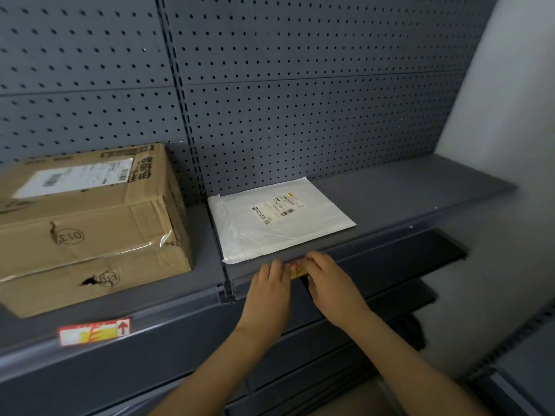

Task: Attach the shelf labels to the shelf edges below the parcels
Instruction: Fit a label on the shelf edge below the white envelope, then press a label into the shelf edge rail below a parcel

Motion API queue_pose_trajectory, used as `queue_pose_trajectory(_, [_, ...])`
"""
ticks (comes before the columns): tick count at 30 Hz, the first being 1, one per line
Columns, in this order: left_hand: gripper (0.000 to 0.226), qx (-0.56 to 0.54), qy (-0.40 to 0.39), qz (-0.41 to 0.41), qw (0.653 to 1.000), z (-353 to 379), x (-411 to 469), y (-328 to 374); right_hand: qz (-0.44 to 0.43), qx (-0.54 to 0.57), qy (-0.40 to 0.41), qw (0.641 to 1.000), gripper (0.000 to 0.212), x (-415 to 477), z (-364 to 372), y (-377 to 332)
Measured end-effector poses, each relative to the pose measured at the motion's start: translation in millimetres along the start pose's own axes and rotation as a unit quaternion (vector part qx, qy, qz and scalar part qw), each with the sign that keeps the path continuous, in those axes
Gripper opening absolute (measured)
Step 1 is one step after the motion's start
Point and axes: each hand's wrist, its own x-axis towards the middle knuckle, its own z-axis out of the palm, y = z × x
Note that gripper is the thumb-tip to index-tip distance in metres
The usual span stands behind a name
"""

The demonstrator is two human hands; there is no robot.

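Parcel depot — pegboard shelving, parcels.

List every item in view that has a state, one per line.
Brown cardboard box: taped shut, dented, torn hole in front.
White plastic mailer bag: sealed, lying flat.
Red-and-yellow shelf label: mounted under box.
Second label: pressed onto shelf edge.
Left hand, right hand: pinching it.

Dim, even indoor light with a grey cast and soft shadows under the shelf. Tape on the cardboard box catches a small glare. Wide-angle bending curves the edges; fine print is slightly blurred.
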Motion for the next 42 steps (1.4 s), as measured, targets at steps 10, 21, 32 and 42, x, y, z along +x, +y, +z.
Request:
queue_pose_trajectory(10, [0.069,-0.026,0.037,0.017,0.999,-1,-16,-5,0.004,0.013,0.032,0.999,0.034,-3,-3,-11])
queue_pose_trajectory(21, [0.046,-0.031,0.098,-0.144,0.984,-64,-135,-102,-0.1,0.159,-0.008,0.982,0.028,1,46,-146])
queue_pose_trajectory(32, [0.018,-0.054,0.115,-0.25,0.96,-108,-190,-226,-0.071,0.17,-0.027,0.982,0.022,6,76,-228])
queue_pose_trajectory(42, [0.011,-0.111,0.148,-0.122,0.975,-102,-199,-247,-0.054,0.118,0.019,0.991,0.012,24,95,-269])
